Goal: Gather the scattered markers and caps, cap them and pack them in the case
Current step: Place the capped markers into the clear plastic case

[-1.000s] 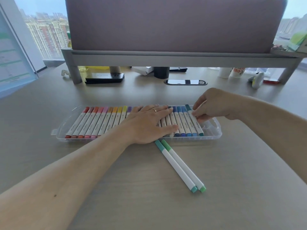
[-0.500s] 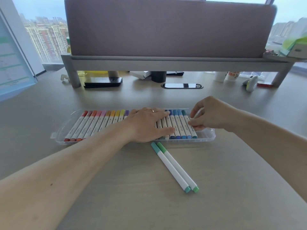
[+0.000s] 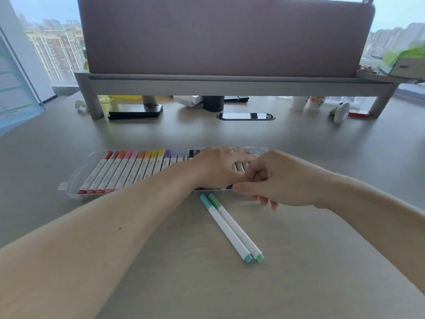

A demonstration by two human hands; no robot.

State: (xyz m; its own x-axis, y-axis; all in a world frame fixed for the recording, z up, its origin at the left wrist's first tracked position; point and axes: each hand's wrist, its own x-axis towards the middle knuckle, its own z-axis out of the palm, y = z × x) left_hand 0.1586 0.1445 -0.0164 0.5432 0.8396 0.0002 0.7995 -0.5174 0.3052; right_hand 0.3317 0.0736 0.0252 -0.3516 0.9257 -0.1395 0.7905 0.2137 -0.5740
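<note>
1. The left hand lies flat across the markers in the case. Its fingers are straight and held close together, pointing toward the right end, and a ring shows on one finger.
2. The right hand is right beside it, at the front right part of the case, and overlaps the left fingertips from this angle. Its fingers are curled inward, with the thumb tip at the case's front edge. I cannot tell whether they pinch anything.
3. The case is clear plastic and lies lengthwise across the desk.
4. Inside it the row of markers sits side by side. The caps run red, orange, pink, yellow and purple from the left, then darker ones disappear under the hand.
5. Two are out of the case. A teal marker and a green marker, both capped, lie touching each other on the desk. They slant away, with their far ends just in front of the case, below the left hand.
6. Further back a grey shelf carries a mauve panel.
7. Beneath the shelf are a black phone, an oval cable port and a white cup.
</note>
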